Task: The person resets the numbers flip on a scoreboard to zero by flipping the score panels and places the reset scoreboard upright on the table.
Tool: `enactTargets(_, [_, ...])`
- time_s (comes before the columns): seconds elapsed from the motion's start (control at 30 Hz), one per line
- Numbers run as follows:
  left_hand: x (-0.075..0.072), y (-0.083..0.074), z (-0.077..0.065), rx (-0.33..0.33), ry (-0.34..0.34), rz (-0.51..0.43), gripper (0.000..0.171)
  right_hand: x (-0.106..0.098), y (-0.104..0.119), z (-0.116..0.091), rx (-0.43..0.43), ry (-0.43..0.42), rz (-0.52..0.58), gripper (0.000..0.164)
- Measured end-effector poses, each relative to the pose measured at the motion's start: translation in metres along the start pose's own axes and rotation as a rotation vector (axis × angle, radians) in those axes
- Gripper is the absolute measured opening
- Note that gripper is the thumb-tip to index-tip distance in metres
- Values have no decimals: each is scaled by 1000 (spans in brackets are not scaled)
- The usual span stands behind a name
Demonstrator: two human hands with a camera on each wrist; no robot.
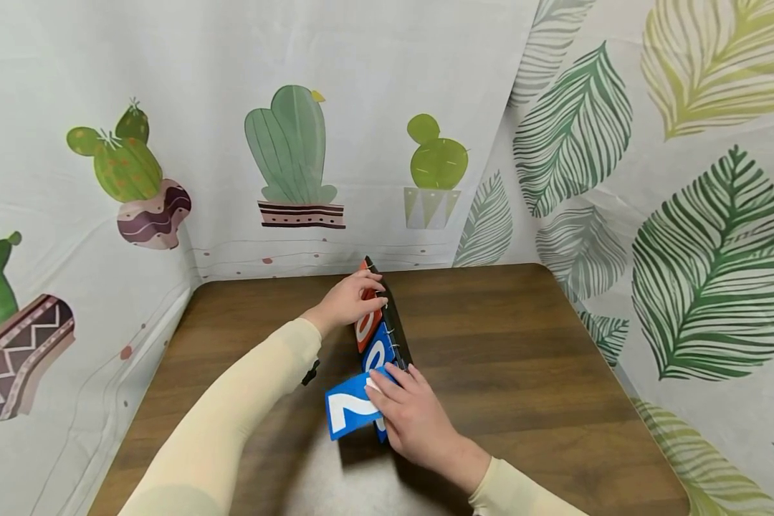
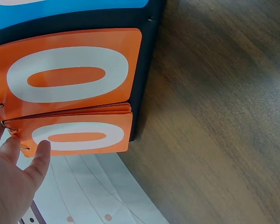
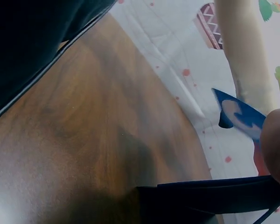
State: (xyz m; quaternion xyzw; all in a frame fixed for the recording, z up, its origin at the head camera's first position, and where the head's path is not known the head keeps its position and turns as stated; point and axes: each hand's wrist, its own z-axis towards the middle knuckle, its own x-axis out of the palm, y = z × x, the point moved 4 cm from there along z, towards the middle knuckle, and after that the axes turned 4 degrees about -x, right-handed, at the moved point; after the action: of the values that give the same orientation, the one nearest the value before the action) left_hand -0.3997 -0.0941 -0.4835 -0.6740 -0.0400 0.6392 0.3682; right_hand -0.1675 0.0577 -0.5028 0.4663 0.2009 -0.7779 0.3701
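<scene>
A flip scoreboard with a black frame stands on the wooden table, its ringed number cards facing left. At the far end, my left hand grips the top edge beside the rings. In the left wrist view its fingers lie by the orange cards marked 0, with one fingertip over the last card. My right hand holds a blue card with a white 2, lifted away from the frame at the near end. Another blue card showing 0 hangs between the hands.
The wooden table extends on both sides of the scoreboard. White cloth printed with cacti and leaves hangs behind and beside it. A small black piece shows by the left wrist.
</scene>
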Motion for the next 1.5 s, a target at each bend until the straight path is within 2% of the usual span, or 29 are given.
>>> enactTargets(0.13, [0,0,-1,-5,1,-10,41,0,2,1,-10,43,-26,41])
enactTargets(0.23, [0,0,-1,-12,2,-20,40,-3,3,2,9,15,-12,44])
enactTargets(0.33, [0,-1,-1,-9,5,-26,40,-9,1,2,57,-90,62,48])
enactTargets(0.43, [1,0,0,3,5,-26,40,-16,-3,1,121,-248,152,51])
enactTargets(0.57, [1,2,2,8,0,-17,42,-22,-10,-2,205,-443,285,46])
enactTargets(0.63, [1,3,3,7,1,-12,42,-24,-12,-2,235,-505,349,42])
enactTargets(0.7, [1,4,3,11,3,-22,42,-25,-13,0,266,-496,397,43])
enactTargets(0.77, [1,4,4,10,0,-24,42,-25,-13,2,287,-427,396,46])
enactTargets(0.87, [0,3,3,4,2,-30,41,-19,-8,5,257,-256,311,56])
enactTargets(0.93, [1,2,2,-7,2,-25,41,-14,-4,4,204,-155,231,59])
enactTargets(1.0, [1,1,1,-11,7,-29,42,-10,-3,1,165,-92,164,60])
enactTargets(1.07, [2,1,0,-12,6,-27,41,-7,-6,-2,178,-57,126,59])
enactTargets(1.17, [1,1,0,-6,0,-28,41,-4,-14,-6,242,-56,97,57])
enactTargets(1.27, [0,2,1,-5,-5,-28,41,-1,-21,-8,308,-72,124,54])
enactTargets(1.37, [0,2,1,0,-3,-34,40,-1,-23,-8,355,-127,214,47])
enactTargets(1.5, [0,1,2,5,8,-36,42,-2,-22,-8,376,-242,312,38])
